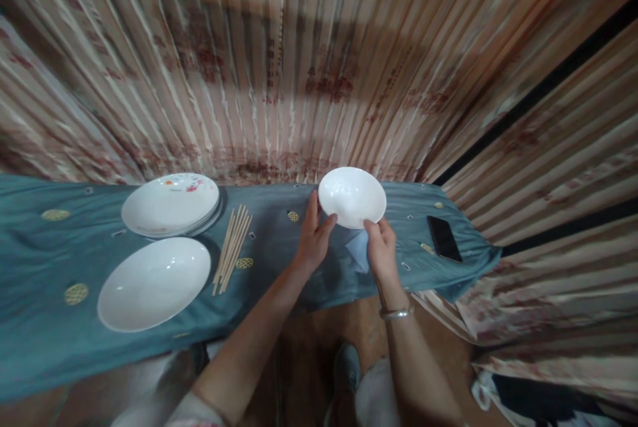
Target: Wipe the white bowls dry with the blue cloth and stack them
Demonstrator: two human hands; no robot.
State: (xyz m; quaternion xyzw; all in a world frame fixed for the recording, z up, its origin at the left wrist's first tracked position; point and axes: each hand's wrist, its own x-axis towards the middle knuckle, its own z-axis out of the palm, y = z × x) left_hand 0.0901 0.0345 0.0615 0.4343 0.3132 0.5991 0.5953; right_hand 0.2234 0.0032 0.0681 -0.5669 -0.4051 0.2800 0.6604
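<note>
A white bowl (pixel 353 194) is held between my two hands over the right half of the table, its hollow side facing me. My left hand (pixel 315 234) grips its left rim, the thumb lying over the near edge. On the near right rim, my right hand (pixel 381 244) is closed, with a silver bangle on that wrist. A light blue cloth (pixel 359 251) hangs below the bowl beside my right hand; whether the fingers also hold it, I cannot tell.
At left, a stack of white plates (pixel 172 204) with a floral print stands behind a large white bowl (pixel 154 284). Several wooden chopsticks (pixel 233 251) lie beside them. A black phone (pixel 444 238) rests near the right end of the teal tablecloth (pixel 279 281). Patterned curtains (pixel 299 68) hang behind.
</note>
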